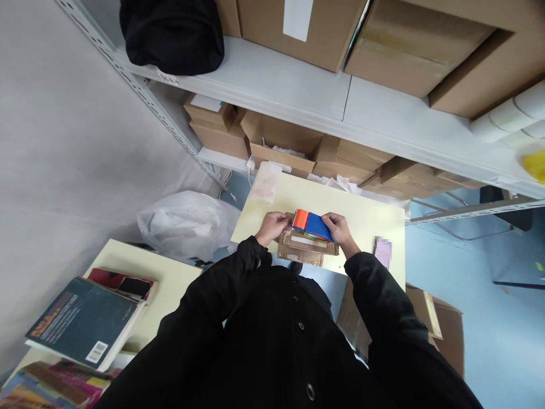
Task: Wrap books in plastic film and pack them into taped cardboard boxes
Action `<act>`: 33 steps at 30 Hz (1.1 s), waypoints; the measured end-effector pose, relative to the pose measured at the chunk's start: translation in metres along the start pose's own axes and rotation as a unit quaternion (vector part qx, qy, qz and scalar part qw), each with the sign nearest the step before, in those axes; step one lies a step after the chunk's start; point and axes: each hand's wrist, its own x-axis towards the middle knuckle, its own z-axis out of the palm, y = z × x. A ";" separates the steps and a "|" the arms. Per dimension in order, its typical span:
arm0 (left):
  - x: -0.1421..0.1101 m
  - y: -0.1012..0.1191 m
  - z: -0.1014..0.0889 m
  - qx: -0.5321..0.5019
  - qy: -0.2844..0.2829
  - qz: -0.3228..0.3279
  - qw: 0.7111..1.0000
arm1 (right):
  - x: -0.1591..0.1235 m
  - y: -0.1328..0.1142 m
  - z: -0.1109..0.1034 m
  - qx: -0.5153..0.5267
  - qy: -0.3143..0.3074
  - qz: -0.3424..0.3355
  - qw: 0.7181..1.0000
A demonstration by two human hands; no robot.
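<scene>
My right hand (339,229) grips a blue and orange tape dispenser (312,224) held over a small brown cardboard box (305,249) on a pale yellow table (370,221). My left hand (273,225) is closed at the box's left end, close to the dispenser's orange end; what its fingers pinch is too small to make out. Both black sleeves reach forward from my body.
A pink slip (382,253) lies right of the box and a clear bag (265,180) at the table's far left. Metal shelving (298,96) with cardboard boxes stands behind. A white plastic bag (187,224), books (85,321) on a second table, and an open carton (438,324) surround me.
</scene>
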 end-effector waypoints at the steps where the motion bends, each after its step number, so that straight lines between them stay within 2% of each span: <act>1: 0.000 0.000 -0.001 0.011 0.009 0.003 1.000 | 0.001 -0.001 0.001 -0.005 -0.002 -0.001 1.000; 5: -0.001 -0.002 -0.008 0.041 0.021 -0.013 0.999 | 0.004 -0.006 0.003 -0.037 -0.022 0.000 0.999; 11: -0.003 -0.014 -0.013 0.026 0.045 -0.049 0.997 | 0.007 -0.009 0.004 -0.076 -0.049 0.008 0.996; 16: -0.003 -0.021 -0.015 0.005 0.051 -0.053 0.997 | 0.005 -0.009 0.006 -0.073 -0.056 0.018 0.996; 28: -0.006 -0.007 -0.034 0.008 0.054 -0.049 0.997 | 0.008 -0.009 0.007 -0.065 -0.053 0.024 0.996; 33: -0.010 -0.004 -0.036 -0.008 0.050 -0.053 0.997 | 0.012 -0.015 0.006 -0.061 -0.060 0.030 0.996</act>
